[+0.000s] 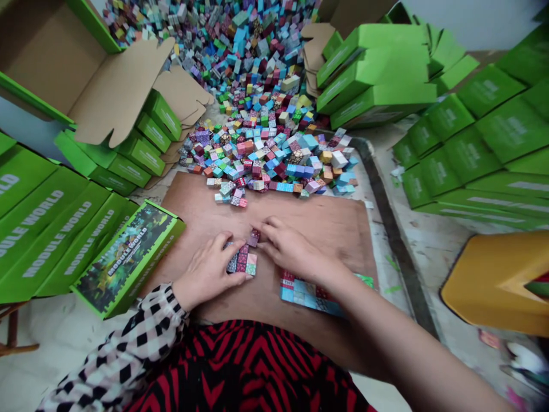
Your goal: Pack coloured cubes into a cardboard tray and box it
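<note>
A small group of patterned cube blocks (242,258) in maroon, grey and pale green lies on the brown board (334,220). My left hand (206,272) is curled round its left side, thumb at the near edge and fingers at the far edge. At the group's far right corner, my right hand (289,245) pinches a dark purple cube block (253,237) between thumb and fingers. Below my right forearm lies a flat array of blue, red and green blocks (298,293), partly hidden by the arm.
A large heap of loose colourful blocks (257,143) spreads from the board's far edge backward. Green printed boxes (60,229) stand at the left, with one box (128,257) beside the board. More green boxes (472,149) are stacked right. A yellow stool (484,280) stands at far right.
</note>
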The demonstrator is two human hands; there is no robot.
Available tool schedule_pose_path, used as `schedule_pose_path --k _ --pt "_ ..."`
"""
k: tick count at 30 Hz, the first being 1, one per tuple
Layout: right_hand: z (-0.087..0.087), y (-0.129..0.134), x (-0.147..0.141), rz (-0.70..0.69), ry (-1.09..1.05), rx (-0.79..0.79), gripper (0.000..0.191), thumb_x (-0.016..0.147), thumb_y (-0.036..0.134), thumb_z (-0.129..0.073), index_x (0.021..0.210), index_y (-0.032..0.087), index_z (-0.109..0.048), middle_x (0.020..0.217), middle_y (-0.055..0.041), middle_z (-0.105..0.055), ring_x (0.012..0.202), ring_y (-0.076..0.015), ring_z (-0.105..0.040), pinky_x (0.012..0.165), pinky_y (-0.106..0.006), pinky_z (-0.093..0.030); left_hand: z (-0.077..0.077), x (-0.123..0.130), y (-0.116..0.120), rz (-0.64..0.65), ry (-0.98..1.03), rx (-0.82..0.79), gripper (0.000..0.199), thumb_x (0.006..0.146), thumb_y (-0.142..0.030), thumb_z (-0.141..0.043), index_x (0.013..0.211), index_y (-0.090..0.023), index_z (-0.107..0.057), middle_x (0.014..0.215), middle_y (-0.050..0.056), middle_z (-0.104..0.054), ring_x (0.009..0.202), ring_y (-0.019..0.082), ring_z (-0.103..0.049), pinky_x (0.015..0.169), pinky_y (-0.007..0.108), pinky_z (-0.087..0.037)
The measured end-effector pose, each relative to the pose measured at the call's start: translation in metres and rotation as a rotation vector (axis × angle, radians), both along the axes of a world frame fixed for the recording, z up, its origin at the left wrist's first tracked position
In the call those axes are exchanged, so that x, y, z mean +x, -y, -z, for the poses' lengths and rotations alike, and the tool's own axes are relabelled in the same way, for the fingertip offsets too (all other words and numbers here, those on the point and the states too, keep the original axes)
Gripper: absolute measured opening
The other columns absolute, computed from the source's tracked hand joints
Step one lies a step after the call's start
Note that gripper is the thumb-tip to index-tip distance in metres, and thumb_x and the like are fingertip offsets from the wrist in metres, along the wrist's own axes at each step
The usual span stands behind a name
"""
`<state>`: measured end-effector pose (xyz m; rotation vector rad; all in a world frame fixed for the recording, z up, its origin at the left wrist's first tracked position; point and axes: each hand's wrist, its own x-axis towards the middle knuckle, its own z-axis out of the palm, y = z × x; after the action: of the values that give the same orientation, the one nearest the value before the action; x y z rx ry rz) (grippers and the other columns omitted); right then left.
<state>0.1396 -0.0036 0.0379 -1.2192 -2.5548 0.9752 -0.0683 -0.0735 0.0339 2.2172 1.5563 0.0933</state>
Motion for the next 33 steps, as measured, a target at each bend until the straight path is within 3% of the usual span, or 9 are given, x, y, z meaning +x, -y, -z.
schedule_pose_path --k 5,12,19,25,30,33 --pt "0.003 -0.001 -0.006 -0.086 -0.031 0.011 0.027 0.093 0.019 -0.044 0.111 0.017 -0.064 0.108 -0.0104 -0.056 0.095 -0.0183 -0.057 0.084 -0.031 -0.046 -0.001 0.002 -0.001 -0.019 0.021 -0.002 0.064 0.078 -0.052 -0.063 0.135 -0.028 -0.045 0.137 0.011 -0.042 0.119 0.033 -0.048 0.096 0.051 -0.046" --pt "-0.003 0.005 -0.003 -0.118 -0.006 -0.035 0.034 0.086 0.009 -0.048 0.117 0.013 -0.061 0.110 -0.0128 -0.060 0.100 -0.0206 -0.058 0.088 -0.034 -0.047 0.002 0.001 0.001 -0.016 -0.005 0.019 0.065 0.079 -0.052 -0.062 0.137 -0.027 -0.043 0.137 0.012 -0.042 0.120 0.033 -0.048 0.097 0.051 -0.045" --pt "0.017 0.012 0.000 -0.054 -0.127 0.018 0.047 0.086 0.007 -0.041 0.131 0.015 -0.054 0.125 -0.0156 -0.060 0.113 -0.0224 -0.058 0.096 -0.042 -0.046 0.010 -0.003 0.003 -0.025 0.061 0.057 0.075 0.079 -0.059 -0.061 0.142 -0.028 -0.035 0.136 0.013 -0.043 0.123 0.032 -0.046 0.100 0.050 -0.043" --pt "0.010 0.010 0.006 0.047 -0.091 0.072 0.049 0.086 0.004 -0.038 0.129 0.017 -0.056 0.122 -0.0133 -0.061 0.111 -0.0211 -0.058 0.097 -0.040 -0.046 0.007 -0.004 0.007 -0.027 0.015 0.106 0.077 0.078 -0.063 -0.059 0.143 -0.029 -0.035 0.139 0.013 -0.041 0.120 0.033 -0.044 0.097 0.051 -0.042" --pt "0.011 0.006 0.004 -0.032 0.041 0.141 0.045 0.086 0.005 -0.042 0.125 0.020 -0.059 0.127 -0.0125 -0.054 0.112 -0.0219 -0.053 0.093 -0.035 -0.045 -0.003 0.002 0.012 0.056 -0.130 0.189 0.060 0.084 -0.055 -0.055 0.139 -0.036 -0.042 0.143 0.011 -0.040 0.107 0.033 -0.046 0.086 0.049 -0.042" --pt "0.018 0.004 0.000 -0.098 0.105 0.191 0.039 0.087 0.008 -0.044 0.119 0.023 -0.062 0.119 -0.0099 -0.057 0.107 -0.0215 -0.053 0.088 -0.034 -0.044 -0.005 0.005 0.012 0.113 -0.191 0.194 0.046 0.089 -0.049 -0.050 0.133 -0.036 -0.050 0.142 0.009 -0.042 0.105 0.031 -0.045 0.084 0.047 -0.041"
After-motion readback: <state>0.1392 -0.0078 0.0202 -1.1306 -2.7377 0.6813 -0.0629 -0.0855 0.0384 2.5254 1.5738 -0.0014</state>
